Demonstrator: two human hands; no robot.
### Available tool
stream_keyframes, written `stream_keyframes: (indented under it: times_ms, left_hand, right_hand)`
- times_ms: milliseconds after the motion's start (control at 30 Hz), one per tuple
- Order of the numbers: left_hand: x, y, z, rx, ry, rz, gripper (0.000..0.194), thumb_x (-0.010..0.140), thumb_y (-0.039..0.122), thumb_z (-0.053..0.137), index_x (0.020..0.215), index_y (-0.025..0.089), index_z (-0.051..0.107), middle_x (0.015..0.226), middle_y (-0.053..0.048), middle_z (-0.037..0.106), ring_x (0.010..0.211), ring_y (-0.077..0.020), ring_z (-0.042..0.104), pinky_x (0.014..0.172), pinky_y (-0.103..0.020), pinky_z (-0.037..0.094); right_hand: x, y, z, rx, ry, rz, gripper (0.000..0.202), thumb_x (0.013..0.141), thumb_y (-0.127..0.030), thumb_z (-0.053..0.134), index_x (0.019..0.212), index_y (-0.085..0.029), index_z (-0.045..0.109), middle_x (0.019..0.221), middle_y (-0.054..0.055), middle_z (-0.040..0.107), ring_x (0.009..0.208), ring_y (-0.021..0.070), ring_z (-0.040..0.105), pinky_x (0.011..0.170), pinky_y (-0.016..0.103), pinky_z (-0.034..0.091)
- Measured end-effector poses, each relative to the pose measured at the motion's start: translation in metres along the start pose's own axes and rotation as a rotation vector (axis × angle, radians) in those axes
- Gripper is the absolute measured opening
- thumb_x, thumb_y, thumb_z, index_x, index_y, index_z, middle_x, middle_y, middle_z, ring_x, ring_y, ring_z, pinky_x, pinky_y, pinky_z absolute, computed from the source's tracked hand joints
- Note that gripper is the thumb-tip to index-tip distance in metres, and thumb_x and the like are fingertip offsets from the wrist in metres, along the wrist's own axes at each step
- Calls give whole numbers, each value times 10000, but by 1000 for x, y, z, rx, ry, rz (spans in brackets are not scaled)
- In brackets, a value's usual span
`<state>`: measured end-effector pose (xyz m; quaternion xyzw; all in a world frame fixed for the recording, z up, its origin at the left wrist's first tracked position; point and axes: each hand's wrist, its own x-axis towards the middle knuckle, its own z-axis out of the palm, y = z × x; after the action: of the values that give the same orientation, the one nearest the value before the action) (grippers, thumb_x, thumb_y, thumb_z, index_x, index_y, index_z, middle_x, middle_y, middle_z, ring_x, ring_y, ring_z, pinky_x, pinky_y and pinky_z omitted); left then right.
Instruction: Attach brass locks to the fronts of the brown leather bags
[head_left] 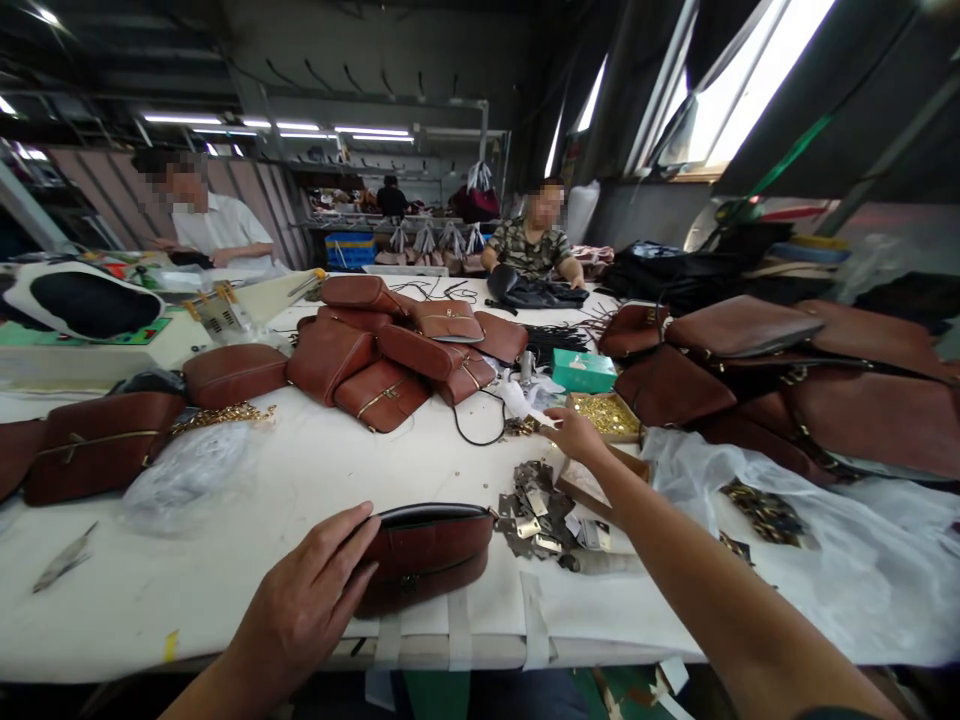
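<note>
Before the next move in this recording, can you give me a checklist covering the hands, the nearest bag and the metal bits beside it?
1. Left hand on the nearest bag: ok, at its left end.
2. Bag resting on the table: ok, near the front edge.
3. Right hand also on the bag: not ok, it is beyond it, by the small metal parts.
4. Something held in the right hand: cannot tell, too small to make out.
5. Gap between bag and metal plates: cannot tell, they lie very close.
</note>
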<state>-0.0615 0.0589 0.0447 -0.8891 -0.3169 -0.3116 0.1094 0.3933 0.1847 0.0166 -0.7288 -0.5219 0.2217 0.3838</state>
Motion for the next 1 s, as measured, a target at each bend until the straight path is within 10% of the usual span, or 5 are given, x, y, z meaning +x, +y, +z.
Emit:
stream_keyframes:
  times_ms: [200,433,600,700,1000]
  left_hand:
    - [4,16,-6,4,105,-105,598,911,96,711,1472,216,542,1449,-168,571,1327,-321,593,1073,-477,580]
    - [-2,64,-10,-175,173,-176,419,920,118,686,1305,277,641,1274,-114,688,1179,-285,690,934,-434,658]
    - [2,88,-5,-467,193,-180,304,946,75,624,1204,229,668,1080,-92,744,985,-200,736,849,-300,647]
    - [4,98,-5,-618,178,-331,291,950,96,616,1206,226,665,1061,-67,721,918,-160,718,805,-257,625]
    - [-20,118,-15,-1135,57,-900,328,982,406,676,1231,194,689,1125,-98,718,905,-190,723,725,-274,620]
  right_hand:
    - [29,24,18,-367,-98,65,172,922,-295,734,1046,-184,778,1161,101,751,1143,294,673,996,442,511]
    - [0,15,7,-389,-79,16,221,852,-257,661,978,-210,836,1040,118,795,1029,318,684,872,365,478]
    - [-70,-22,-9,-133,-194,-56,297,930,-417,606,902,-186,792,863,41,773,803,199,670,729,277,474]
    - [-134,-54,-5,404,-350,-12,329,879,-503,726,876,-175,758,838,44,754,733,166,635,708,272,479]
    - [-285,-117,58,1108,-714,258,300,811,-431,870,914,-156,810,770,48,726,660,125,625,645,232,489]
